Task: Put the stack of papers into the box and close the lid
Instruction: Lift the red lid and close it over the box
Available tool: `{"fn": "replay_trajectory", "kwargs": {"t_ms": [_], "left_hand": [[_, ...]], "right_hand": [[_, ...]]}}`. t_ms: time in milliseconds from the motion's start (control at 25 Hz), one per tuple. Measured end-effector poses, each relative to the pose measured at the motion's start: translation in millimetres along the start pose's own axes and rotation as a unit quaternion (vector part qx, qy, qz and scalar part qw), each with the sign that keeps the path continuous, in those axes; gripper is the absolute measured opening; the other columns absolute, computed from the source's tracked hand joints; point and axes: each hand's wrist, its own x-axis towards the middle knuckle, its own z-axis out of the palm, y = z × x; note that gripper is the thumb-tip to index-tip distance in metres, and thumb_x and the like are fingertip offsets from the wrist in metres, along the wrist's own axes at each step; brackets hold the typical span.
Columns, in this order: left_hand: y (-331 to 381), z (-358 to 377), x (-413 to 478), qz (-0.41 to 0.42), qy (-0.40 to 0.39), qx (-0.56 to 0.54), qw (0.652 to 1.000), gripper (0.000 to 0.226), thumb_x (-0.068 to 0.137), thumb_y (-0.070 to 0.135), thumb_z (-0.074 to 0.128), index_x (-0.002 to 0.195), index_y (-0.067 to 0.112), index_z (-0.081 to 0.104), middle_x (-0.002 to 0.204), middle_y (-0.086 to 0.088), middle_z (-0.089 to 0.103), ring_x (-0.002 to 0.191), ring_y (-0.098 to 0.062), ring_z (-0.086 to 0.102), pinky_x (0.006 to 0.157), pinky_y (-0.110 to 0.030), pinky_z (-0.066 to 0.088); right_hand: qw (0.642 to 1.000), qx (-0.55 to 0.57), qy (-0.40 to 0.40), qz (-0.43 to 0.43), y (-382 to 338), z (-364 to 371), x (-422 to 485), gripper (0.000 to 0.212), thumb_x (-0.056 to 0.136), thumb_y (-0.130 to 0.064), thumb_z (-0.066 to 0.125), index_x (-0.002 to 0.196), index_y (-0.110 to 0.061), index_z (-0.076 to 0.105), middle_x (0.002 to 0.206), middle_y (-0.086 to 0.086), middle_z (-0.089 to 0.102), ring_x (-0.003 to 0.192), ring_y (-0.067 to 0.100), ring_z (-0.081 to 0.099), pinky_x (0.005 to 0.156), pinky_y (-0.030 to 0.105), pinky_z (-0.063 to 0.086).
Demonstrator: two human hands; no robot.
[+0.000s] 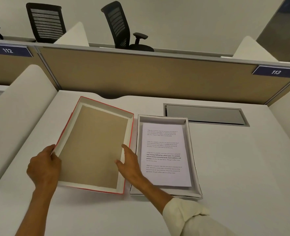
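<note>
White box point(194, 160) sits on the white counter point(243, 159), right of centre, w/ the stack of papers point(166, 155) already lying flat inside it, printed side up. Box is uncovered. Lid point(93, 147) lies just left of the box, upside down: brown inner face up, white inner walls, red outside edge showing along left & far sides. Lid's right wall is just beside the box's left wall; can't tell if they touch.

Left hand point(44, 165) is at the lid's near-left edge, fingers point(51, 149) curled together around the rim, thumb point(54, 156) against the inner wall, so it pinches the lid's wall. Right hand point(129, 163) reaches in at the lid's right side w/ its fingers point(125, 148) loosely spread & extended, tips at the white right wall of the lid; can't tell whether it grips or only touches. Right forearm crosses over the box's near-left corner, cream sleeve point(186, 217) rolled up near the elbow.

Behind the box: grey cable hatch point(205, 114) set in the counter. Tan partition point(140, 72) at the back carries blue tags reading 112 & 113. Two black mesh chairs point(118, 26) stand beyond it
</note>
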Motion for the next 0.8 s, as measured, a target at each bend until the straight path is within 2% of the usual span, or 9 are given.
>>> {"fn": "replay_trajectory", "kwargs": {"t_ms": [160, 240, 320, 360, 480, 600, 720, 800], "left_hand": [[40.3, -24.9, -13.0, 0.028, 0.031, -0.004, 0.999, 0.036, 0.090, -0.002, 0.054, 0.123, 0.004, 0.066, 0.085, -0.032, 0.071, 0.068, -0.050, 0.064, 0.061, -0.047, 0.050], [60.9, -33.6, -19.6, 0.029, 0.032, 0.000, 0.999, 0.036, 0.089, -0.001, 0.055, 0.123, 0.004, 0.065, 0.083, -0.033, 0.069, 0.068, -0.051, 0.062, 0.061, -0.048, 0.048], [79.9, -39.9, -27.7, 0.037, 0.040, -0.001, 0.999, 0.033, 0.090, 0.001, 0.057, 0.121, 0.003, 0.065, 0.079, -0.033, 0.068, 0.066, -0.052, 0.061, 0.060, -0.047, 0.046], [88.1, -42.1, -32.2, 0.043, 0.046, -0.003, 0.998, 0.032, 0.091, 0.002, 0.057, 0.121, 0.003, 0.066, 0.078, -0.032, 0.067, 0.065, -0.051, 0.061, 0.058, -0.044, 0.043], [106.3, -46.1, -46.0, 0.068, 0.061, -0.011, 0.996, 0.030, 0.093, 0.005, 0.059, 0.122, -0.001, 0.065, 0.077, -0.031, 0.069, 0.063, -0.050, 0.063, 0.058, -0.045, 0.049], [119.1, -49.8, -56.9, 0.079, 0.058, -0.019, 0.995, 0.031, 0.093, 0.005, 0.060, 0.122, -0.002, 0.065, 0.079, -0.030, 0.070, 0.064, -0.049, 0.064, 0.063, -0.051, 0.054], [129.2, -55.5, -65.7, 0.085, 0.037, -0.026, 0.995, 0.032, 0.094, 0.008, 0.058, 0.124, 0.001, 0.064, 0.083, -0.029, 0.071, 0.066, -0.046, 0.065, 0.065, -0.050, 0.055], [129.9, -61.5, -69.6, 0.104, 0.024, -0.063, 0.992, 0.031, 0.093, 0.016, 0.062, 0.122, 0.005, 0.066, 0.087, -0.024, 0.073, 0.069, -0.040, 0.067, 0.068, -0.047, 0.056]], "right_hand": [[0.994, 0.080, -0.034, -0.060, -75.2, -0.1, 3.7, 0.050, 0.093, -0.035, 0.059, 0.137, -0.015, 0.048, 0.137, 0.006, 0.057, 0.120, 0.018, 0.057, 0.094, 0.022, 0.046], [0.990, 0.117, -0.048, -0.060, -107.7, 2.3, 6.6, 0.048, 0.093, -0.042, 0.055, 0.129, -0.010, 0.055, 0.126, 0.011, 0.063, 0.112, 0.023, 0.063, 0.094, 0.030, 0.052], [0.984, 0.162, -0.056, -0.043, -130.5, 4.3, 10.0, 0.050, 0.093, -0.045, 0.054, 0.114, 0.000, 0.061, 0.110, 0.021, 0.068, 0.099, 0.032, 0.068, 0.092, 0.042, 0.057], [0.979, 0.191, -0.061, -0.031, -138.8, 3.3, 12.2, 0.050, 0.092, -0.045, 0.056, 0.105, 0.003, 0.064, 0.104, 0.023, 0.069, 0.094, 0.033, 0.070, 0.089, 0.042, 0.058], [0.967, 0.248, -0.066, -0.005, -153.3, -2.6, 18.0, 0.042, 0.090, -0.039, 0.064, 0.096, 0.002, 0.070, 0.097, 0.020, 0.072, 0.087, 0.030, 0.073, 0.075, 0.029, 0.062], [0.963, 0.265, -0.051, 0.003, -156.1, -8.2, 19.6, 0.026, 0.089, -0.026, 0.068, 0.096, -0.001, 0.070, 0.098, 0.017, 0.074, 0.083, 0.028, 0.075, 0.056, 0.013, 0.056], [0.968, 0.251, -0.023, 0.007, -157.1, -13.4, 19.7, 0.015, 0.088, -0.015, 0.068, 0.092, 0.000, 0.071, 0.098, 0.018, 0.074, 0.079, 0.027, 0.075, 0.050, 0.013, 0.054], [0.971, 0.238, -0.009, 0.010, -156.6, -20.0, 17.6, 0.014, 0.086, -0.012, 0.069, 0.091, 0.001, 0.071, 0.100, 0.019, 0.073, 0.082, 0.030, 0.074, 0.054, 0.018, 0.058]]}}
